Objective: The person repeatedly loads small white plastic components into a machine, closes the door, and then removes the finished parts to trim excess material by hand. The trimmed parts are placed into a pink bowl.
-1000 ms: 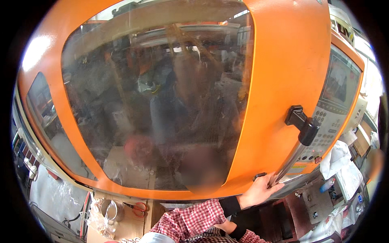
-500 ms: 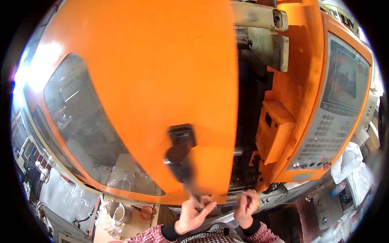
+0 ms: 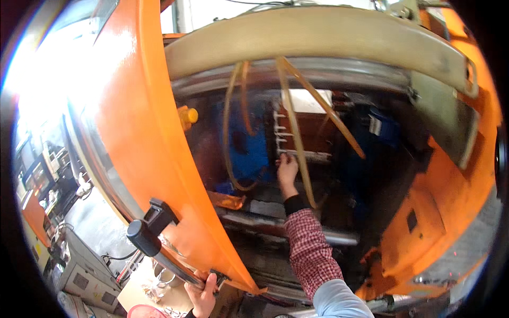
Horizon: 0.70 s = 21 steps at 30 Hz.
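The orange sliding door (image 3: pixel 159 159) of a large machine stands partway aside. My left hand (image 3: pixel 202 298) is closed round the lower end of the door handle (image 3: pixel 183 269), a metal bar with black mounts. Through the opening, my right hand (image 3: pixel 288 172) reaches deep inside, fingers pinched at the lower end of a white branched plastic runner (image 3: pixel 279 130). The runner lies against a brown mould face (image 3: pixel 310 130); my fingertips partly cover its corner. A blue block (image 3: pixel 248 151) sits left of my right hand, with yellowish hoses (image 3: pixel 294 127) hanging in front of the mould.
A thick beige beam (image 3: pixel 318 37) spans the top of the opening. Metal rods (image 3: pixel 342 238) cross below my right forearm. An orange housing (image 3: pixel 413 217) bounds the right side. At lower left are a work table (image 3: pixel 132 294) and grey cabinets (image 3: pixel 90 275).
The door has slid left, uncovering the machine's inside. My right hand has gone from beside my body up into the opening. My left hand has moved left with the handle.
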Available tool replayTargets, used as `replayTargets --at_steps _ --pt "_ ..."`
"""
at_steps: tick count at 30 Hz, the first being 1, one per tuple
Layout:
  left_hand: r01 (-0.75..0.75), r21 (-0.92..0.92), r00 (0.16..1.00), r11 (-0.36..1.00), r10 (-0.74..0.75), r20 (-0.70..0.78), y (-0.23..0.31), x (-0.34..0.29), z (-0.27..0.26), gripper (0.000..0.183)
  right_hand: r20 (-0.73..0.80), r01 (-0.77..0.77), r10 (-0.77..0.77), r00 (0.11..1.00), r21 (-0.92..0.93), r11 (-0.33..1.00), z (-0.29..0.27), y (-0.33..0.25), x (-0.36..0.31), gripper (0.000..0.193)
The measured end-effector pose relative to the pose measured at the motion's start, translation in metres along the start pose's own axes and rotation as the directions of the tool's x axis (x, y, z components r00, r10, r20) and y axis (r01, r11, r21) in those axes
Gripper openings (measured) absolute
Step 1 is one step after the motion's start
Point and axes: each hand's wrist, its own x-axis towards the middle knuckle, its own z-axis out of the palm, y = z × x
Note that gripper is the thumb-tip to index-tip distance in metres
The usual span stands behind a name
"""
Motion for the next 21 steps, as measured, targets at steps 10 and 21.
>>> replayTargets --at_steps 10,21 --pt "0.057 0.099 0.987 0.993 -0.041 -0.158 -0.014 0.021 -0.029 0.031 -0.019 -0.282 0.298 0.954 0.267 0.921 0.038 0.023 0.066 0.029" --pt "0.076 -0.011 0.984 0.997 -0.077 -0.159 -0.018 0.033 -0.033 0.025 -0.343 0.006 -0.01 0.939 -0.012 1.0 0.003 0.027 0.125 0.04"
